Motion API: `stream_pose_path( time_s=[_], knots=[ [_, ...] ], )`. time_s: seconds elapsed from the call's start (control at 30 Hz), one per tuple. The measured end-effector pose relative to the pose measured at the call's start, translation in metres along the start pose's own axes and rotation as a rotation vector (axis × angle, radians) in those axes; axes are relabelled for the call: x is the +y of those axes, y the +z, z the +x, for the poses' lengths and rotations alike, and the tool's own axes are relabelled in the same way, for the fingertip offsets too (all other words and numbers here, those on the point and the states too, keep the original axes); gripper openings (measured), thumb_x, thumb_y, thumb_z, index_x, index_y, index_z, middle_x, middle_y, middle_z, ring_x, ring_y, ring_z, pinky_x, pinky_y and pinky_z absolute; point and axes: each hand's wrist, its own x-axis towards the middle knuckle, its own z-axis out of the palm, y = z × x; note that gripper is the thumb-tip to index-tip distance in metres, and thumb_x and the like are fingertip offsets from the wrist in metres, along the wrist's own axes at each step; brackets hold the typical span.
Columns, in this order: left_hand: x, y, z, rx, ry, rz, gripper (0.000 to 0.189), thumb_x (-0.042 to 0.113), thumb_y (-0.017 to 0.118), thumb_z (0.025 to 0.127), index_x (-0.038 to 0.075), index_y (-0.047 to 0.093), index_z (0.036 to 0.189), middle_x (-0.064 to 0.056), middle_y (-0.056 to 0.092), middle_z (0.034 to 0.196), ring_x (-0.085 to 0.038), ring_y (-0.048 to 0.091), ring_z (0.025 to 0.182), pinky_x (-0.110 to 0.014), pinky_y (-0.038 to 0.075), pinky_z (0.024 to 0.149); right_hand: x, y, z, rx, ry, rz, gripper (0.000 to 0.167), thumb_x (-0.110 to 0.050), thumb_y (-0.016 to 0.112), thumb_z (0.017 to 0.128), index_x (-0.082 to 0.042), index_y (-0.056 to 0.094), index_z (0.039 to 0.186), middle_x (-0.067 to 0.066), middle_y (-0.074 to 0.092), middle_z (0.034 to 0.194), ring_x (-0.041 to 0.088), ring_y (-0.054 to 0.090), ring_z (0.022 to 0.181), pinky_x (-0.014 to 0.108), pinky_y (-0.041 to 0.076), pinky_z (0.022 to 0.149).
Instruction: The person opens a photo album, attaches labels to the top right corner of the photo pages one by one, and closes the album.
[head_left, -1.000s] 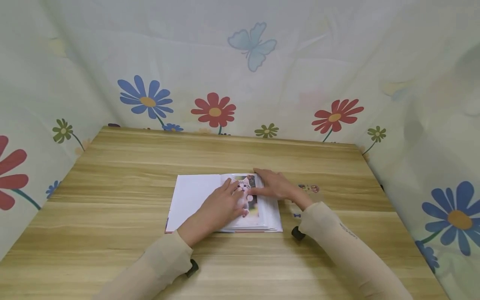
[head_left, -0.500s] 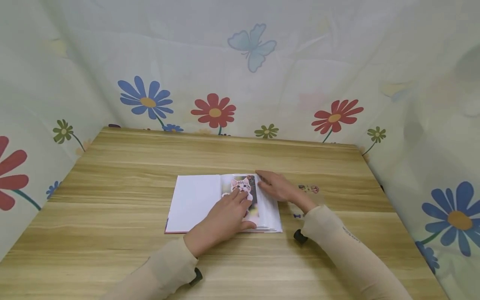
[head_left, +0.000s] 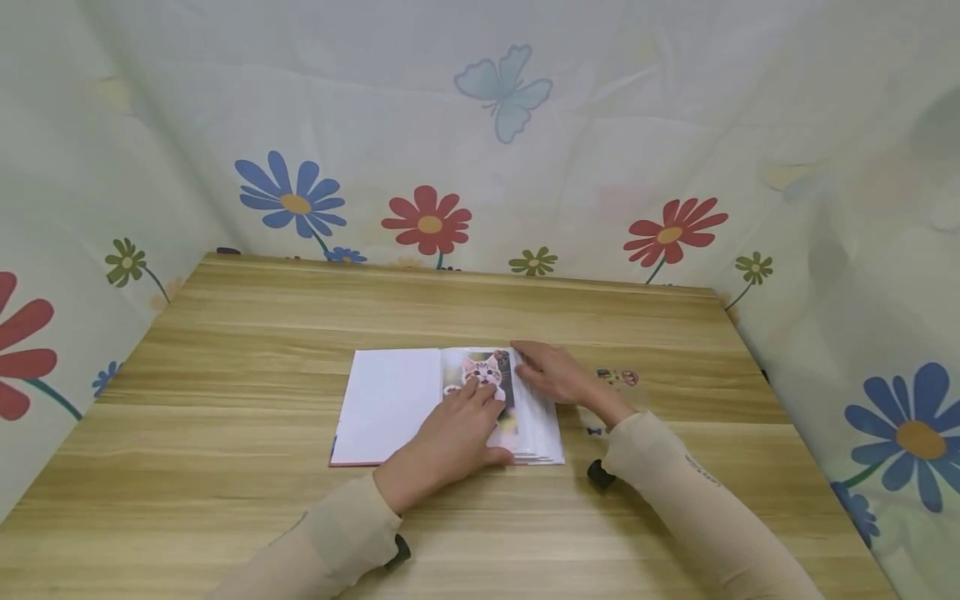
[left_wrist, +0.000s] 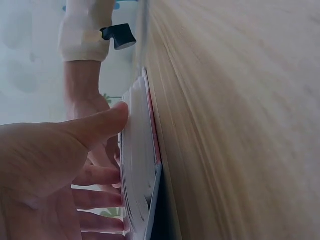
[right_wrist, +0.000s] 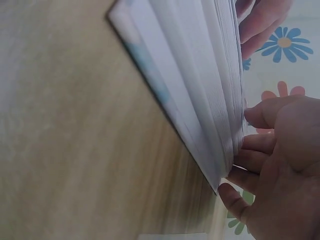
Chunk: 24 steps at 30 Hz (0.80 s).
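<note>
A small photo album (head_left: 390, 408) lies open on the table, its left side a blank white inner cover. On its right side is a kitten photo (head_left: 480, 367) in a clear pocket page. My left hand (head_left: 457, 433) lies across the photo's lower part with fingers stretched out; its thumb (left_wrist: 117, 115) reaches the stack's front edge. At the far right corner of the page stack (right_wrist: 215, 75), my right hand (head_left: 555, 372) touches the pages, thumb on the top page and fingers along the far edge. Part of the photo is hidden beneath the left hand.
A clear sheet with small printed pictures (head_left: 630, 378) lies right of the album, partly behind the right forearm. The wooden table (head_left: 300, 308) is bounded by a flower-printed curtain (head_left: 562, 192) at the back and sides.
My left hand has slid right and toward me, uncovering the kitten's face. My right thumb has drawn back rightward off the photo. Both hands barely move over the last half second.
</note>
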Motion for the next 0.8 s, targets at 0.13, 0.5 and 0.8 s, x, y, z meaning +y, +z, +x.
stream_pose_path(
  time_s=[0.13, 0.5, 0.8],
  knots=[
    [0.0006, -0.0002, 0.0, 0.0, 0.001, -0.013, 0.073, 0.054, 0.081, 0.085, -0.002, 0.066, 0.131, -0.019, 0.058, 0.14, -0.046, 0.049, 0.137, -0.056, 0.047, 0.107, 0.003, 0.0013, 0.0009, 0.004, -0.004, -0.022, 0.053, -0.019, 0.054, 0.107, 0.004, 0.043, 0.153, 0.025, 0.044, 0.156, 0.043, 0.04, 0.145, 0.052, 0.03, 0.12],
    [-0.0022, -0.0018, 0.0004, -0.005, 0.013, -0.05, 0.062, 0.05, 0.078, 0.09, 0.003, 0.069, 0.13, -0.017, 0.061, 0.138, -0.043, 0.051, 0.135, -0.056, 0.046, 0.108, 0.0001, 0.0001, -0.0013, -0.002, 0.007, -0.013, 0.052, -0.021, 0.051, 0.109, 0.003, 0.043, 0.154, 0.024, 0.044, 0.157, 0.042, 0.04, 0.145, 0.053, 0.031, 0.12],
    [-0.0011, -0.0032, -0.0009, 0.005, 0.091, -0.102, 0.051, 0.038, 0.072, 0.098, 0.007, 0.065, 0.139, -0.018, 0.056, 0.147, -0.038, 0.051, 0.137, -0.066, 0.046, 0.103, 0.0011, 0.0002, -0.0019, 0.003, 0.015, -0.004, 0.049, -0.019, 0.048, 0.11, 0.001, 0.043, 0.155, 0.023, 0.045, 0.156, 0.042, 0.041, 0.145, 0.053, 0.031, 0.12]
  ],
)
